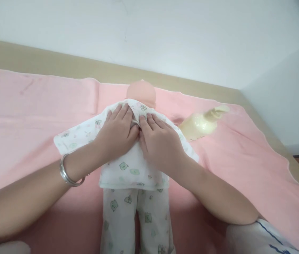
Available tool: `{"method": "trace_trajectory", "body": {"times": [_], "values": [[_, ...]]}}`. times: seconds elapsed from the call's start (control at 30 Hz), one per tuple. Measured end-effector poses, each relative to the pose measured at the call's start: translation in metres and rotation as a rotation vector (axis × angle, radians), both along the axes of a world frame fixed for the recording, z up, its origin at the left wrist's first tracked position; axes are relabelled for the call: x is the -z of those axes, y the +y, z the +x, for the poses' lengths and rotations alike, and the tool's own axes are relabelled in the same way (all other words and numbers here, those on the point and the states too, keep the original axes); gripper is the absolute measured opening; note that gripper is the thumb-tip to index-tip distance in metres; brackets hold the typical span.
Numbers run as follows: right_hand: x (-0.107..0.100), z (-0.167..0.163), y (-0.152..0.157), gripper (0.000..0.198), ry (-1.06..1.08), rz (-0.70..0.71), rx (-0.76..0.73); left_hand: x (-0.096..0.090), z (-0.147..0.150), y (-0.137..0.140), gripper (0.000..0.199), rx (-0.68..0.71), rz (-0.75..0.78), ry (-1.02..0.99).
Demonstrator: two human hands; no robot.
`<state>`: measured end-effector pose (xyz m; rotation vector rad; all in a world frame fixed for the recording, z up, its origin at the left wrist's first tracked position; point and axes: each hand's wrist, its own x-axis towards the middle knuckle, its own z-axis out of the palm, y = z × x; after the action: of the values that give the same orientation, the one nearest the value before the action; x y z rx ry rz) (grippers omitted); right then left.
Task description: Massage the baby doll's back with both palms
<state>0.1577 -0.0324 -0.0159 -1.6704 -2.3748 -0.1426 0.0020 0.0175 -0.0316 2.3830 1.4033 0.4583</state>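
A doll (141,90) lies on its back, its bald head away from me. It wears a white baby shirt (128,171) printed with small green and grey animals, and matching baby pants (120,218). Both my hands meet at the middle of the shirt's front, just below the neck. With thumb and fingers, my left hand (119,132) grips the cloth at the front edge. My right hand (160,139) does the same right beside it, fingertips nearly touching the left thumb. The fastening between them is hidden under my fingers. The sleeves spread out to both sides.
Beneath the doll a pink blanket (33,102) covers a light wooden table (59,61). A pale yellow pump bottle (199,125) lies tilted on the blanket at the right, close to the shirt's sleeve. A white wall (165,38) rises behind the table.
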Motion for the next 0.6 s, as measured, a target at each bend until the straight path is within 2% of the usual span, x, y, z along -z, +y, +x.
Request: {"method": "trace_trajectory", "body": {"times": [0.17, 0.33, 0.43, 0.6], "values": [[0.003, 0.011, 0.021, 0.054, 0.126, -0.093, -0.021, -0.002, 0.005, -0.018, 0.062, -0.026, 0.106, 0.042], [0.009, 0.016, 0.033, 0.056, 0.131, -0.131, -0.013, -0.002, 0.005, -0.033, 0.060, 0.076, 0.191, 0.069], [0.009, 0.016, 0.031, 0.056, 0.111, -0.114, -0.028, -0.008, -0.002, -0.029, 0.057, 0.141, 0.148, 0.026], [0.002, 0.012, 0.020, 0.054, 0.054, -0.049, -0.047, -0.019, -0.009, -0.012, 0.055, 0.082, -0.029, -0.031]]}}
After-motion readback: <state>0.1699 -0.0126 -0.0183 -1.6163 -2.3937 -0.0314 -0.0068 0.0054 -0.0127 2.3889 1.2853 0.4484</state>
